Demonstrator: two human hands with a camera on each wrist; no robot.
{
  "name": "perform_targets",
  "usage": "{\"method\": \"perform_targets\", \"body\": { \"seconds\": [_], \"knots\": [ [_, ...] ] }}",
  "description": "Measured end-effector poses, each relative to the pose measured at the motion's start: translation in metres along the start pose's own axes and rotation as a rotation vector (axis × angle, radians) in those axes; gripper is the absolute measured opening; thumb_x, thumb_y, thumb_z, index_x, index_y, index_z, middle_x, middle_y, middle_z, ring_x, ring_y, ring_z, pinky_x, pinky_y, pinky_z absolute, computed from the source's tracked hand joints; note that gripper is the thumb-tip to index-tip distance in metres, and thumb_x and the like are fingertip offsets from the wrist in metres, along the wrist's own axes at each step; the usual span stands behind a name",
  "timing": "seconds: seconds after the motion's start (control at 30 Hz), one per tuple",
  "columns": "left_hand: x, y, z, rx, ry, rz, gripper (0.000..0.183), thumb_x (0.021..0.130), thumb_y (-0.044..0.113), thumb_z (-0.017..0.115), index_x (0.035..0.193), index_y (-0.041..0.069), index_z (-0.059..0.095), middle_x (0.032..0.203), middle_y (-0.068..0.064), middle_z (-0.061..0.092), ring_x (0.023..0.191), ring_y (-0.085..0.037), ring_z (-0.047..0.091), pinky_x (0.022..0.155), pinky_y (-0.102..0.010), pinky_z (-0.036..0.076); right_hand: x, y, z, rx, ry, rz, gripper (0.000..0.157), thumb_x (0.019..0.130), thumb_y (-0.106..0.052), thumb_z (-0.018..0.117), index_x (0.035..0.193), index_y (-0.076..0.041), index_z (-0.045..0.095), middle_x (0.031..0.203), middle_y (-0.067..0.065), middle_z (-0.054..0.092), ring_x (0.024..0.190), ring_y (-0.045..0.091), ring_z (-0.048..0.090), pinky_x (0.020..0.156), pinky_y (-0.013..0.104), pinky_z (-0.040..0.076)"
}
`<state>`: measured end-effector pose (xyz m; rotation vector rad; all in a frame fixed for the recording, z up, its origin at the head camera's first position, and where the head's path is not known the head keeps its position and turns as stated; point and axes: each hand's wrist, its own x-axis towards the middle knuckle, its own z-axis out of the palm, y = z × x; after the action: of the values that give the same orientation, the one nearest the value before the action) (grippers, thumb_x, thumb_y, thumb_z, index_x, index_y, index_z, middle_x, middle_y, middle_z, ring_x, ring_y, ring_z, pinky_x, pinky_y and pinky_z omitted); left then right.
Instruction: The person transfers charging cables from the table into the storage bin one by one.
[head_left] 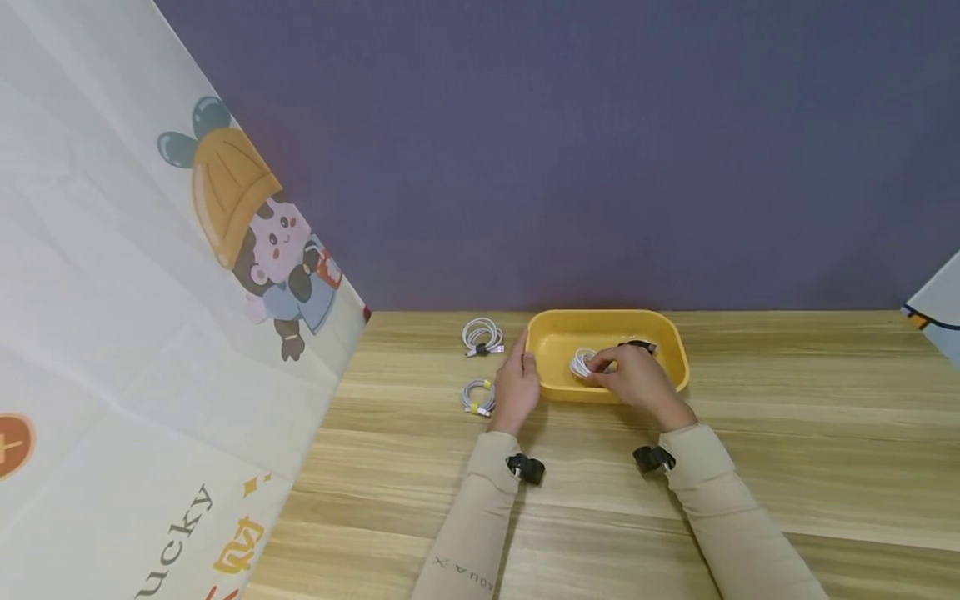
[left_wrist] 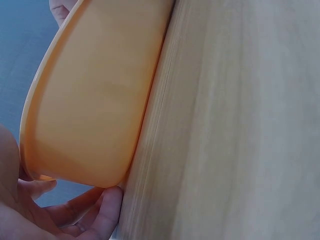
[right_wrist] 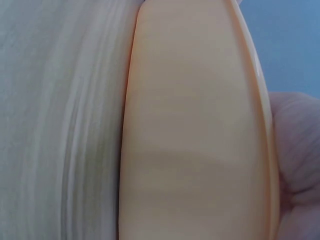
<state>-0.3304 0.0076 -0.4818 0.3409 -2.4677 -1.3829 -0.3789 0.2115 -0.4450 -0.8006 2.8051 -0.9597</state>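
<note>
A yellow plastic bin (head_left: pixel 555 392) stands on the wooden table against the back wall. My left hand (head_left: pixel 517 385) holds its left end, thumb by the rim; in the left wrist view, bent fingers (left_wrist: pixel 107 212) reach the bin's lower corner. Inside the bin, my right hand (head_left: pixel 633 375) pinches a coiled white cable (head_left: pixel 581 363) between thumb and fingers. Behind that hand, a black coiled cable (head_left: pixel 639 344) lies partly hidden in the bin. The right wrist view has the bin's side wall (right_wrist: pixel 192 125) in front, with part of the right hand (right_wrist: pixel 300 155) beyond the rim.
Left of the bin lie a white coiled cable (head_left: pixel 482 335) with a black tie and a grey coiled cable (head_left: pixel 478 397) with yellow ties, the latter close beside the left hand. A dark wall (head_left: pixel 585 158) rises behind the table; a printed white sheet (head_left: pixel 135 317) hangs at left.
</note>
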Motion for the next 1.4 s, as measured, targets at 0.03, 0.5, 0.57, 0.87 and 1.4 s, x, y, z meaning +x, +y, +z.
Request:
{"method": "perform_targets", "body": {
  "seconds": [0.03, 0.5, 0.57, 0.87, 1.4],
  "knots": [
    [0.000, 0.000, 0.000, 0.000, -0.002, 0.000, 0.050, 0.110, 0.023, 0.039, 0.160, 0.031, 0.037, 0.155, -0.007, 0.053, 0.137, -0.036, 0.054, 0.115, -0.052, 0.045, 0.000, 0.000, 0.000, 0.006, -0.009, 0.006, 0.011, 0.091, -0.023, 0.078, 0.097, -0.014, 0.081, 0.095, 0.005, 0.078, 0.076, 0.015, 0.063, 0.067, 0.032, 0.050],
    [0.000, 0.001, 0.000, 0.002, 0.003, 0.002, 0.050, 0.110, 0.023, 0.040, 0.159, 0.031, 0.038, 0.154, -0.008, 0.054, 0.136, -0.037, 0.056, 0.114, -0.053, 0.045, 0.007, 0.001, 0.001, 0.001, -0.044, 0.019, 0.007, 0.089, -0.020, 0.080, 0.093, -0.015, 0.080, 0.089, 0.002, 0.076, 0.079, 0.016, 0.064, 0.073, 0.035, 0.051],
    [0.000, 0.001, 0.000, 0.005, 0.005, 0.002, 0.050, 0.110, 0.024, 0.040, 0.159, 0.031, 0.038, 0.153, -0.009, 0.055, 0.135, -0.037, 0.056, 0.113, -0.054, 0.046, 0.008, 0.000, 0.000, -0.003, -0.048, 0.010, 0.006, 0.088, -0.019, 0.081, 0.091, -0.014, 0.079, 0.088, 0.002, 0.076, 0.079, 0.016, 0.064, 0.074, 0.035, 0.052],
    [0.000, -0.001, 0.000, 0.016, -0.001, -0.014, 0.050, 0.110, 0.027, 0.039, 0.160, 0.033, 0.036, 0.154, -0.009, 0.054, 0.136, -0.037, 0.055, 0.114, -0.053, 0.045, 0.013, -0.003, -0.002, -0.049, -0.067, -0.047, 0.005, 0.084, -0.015, 0.083, 0.086, -0.012, 0.079, 0.080, -0.001, 0.076, 0.072, 0.013, 0.062, 0.070, 0.035, 0.052],
    [0.000, 0.000, 0.000, 0.005, 0.013, 0.006, 0.050, 0.110, 0.025, 0.040, 0.159, 0.029, 0.038, 0.154, -0.008, 0.053, 0.137, -0.038, 0.055, 0.115, -0.053, 0.044, 0.025, 0.001, -0.002, -0.114, -0.151, -0.085, 0.005, 0.085, -0.016, 0.083, 0.086, -0.014, 0.078, 0.084, -0.002, 0.074, 0.072, 0.014, 0.059, 0.073, 0.036, 0.053]
  ]
}}
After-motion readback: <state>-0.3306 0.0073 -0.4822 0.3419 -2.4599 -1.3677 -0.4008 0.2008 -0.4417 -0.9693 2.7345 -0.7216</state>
